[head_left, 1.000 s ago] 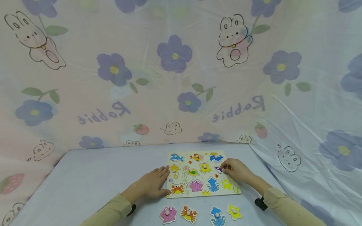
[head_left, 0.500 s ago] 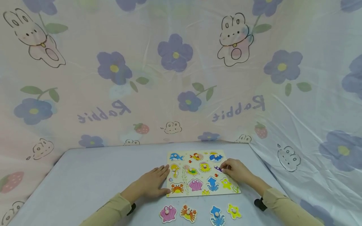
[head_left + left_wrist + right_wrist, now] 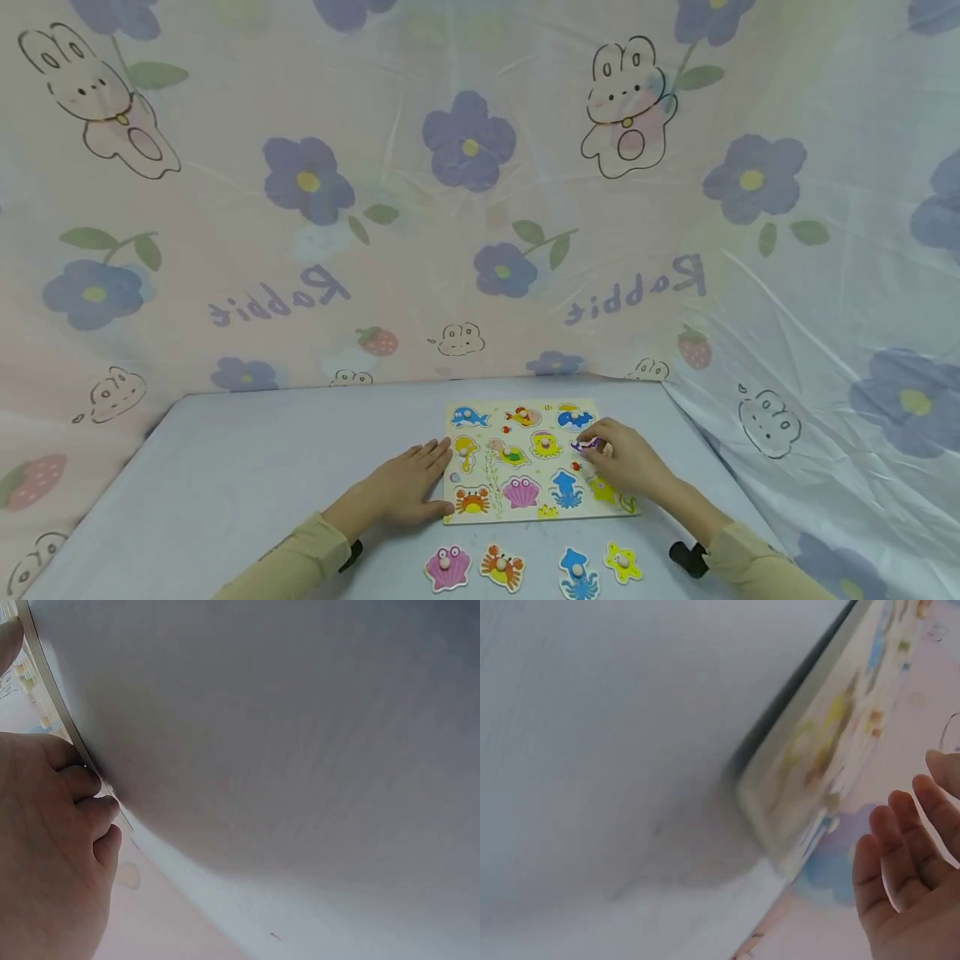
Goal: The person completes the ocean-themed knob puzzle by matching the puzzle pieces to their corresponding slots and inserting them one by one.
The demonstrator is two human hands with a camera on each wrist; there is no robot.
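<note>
The pale puzzle board (image 3: 555,511) lies flat, with printed shell, crab, squid and star shapes along its front row. My left hand (image 3: 401,486) rests beside its left edge, fingers extended and touching the edge; the left wrist view shows this hand (image 3: 52,847) against the board's rim (image 3: 56,697). At the board's right side my right hand (image 3: 630,457) hovers over the purple piece (image 3: 582,446), partly covering it. In the right wrist view the right hand (image 3: 919,892) has loosely bent, parted fingers, with nothing seen between them, near the board (image 3: 802,765).
In front of the board lie a pink shell piece (image 3: 447,570), an orange crab piece (image 3: 502,569), a blue squid piece (image 3: 577,575) and a yellow star piece (image 3: 622,563). Several knobbed pieces sit on the board's upper rows. A patterned curtain (image 3: 405,275) hangs behind the table (image 3: 285,450).
My right hand has shifted slightly, its fingers parting around the purple piece, and its palm now covers part of the printed star. My left hand stays at the board's left edge.
</note>
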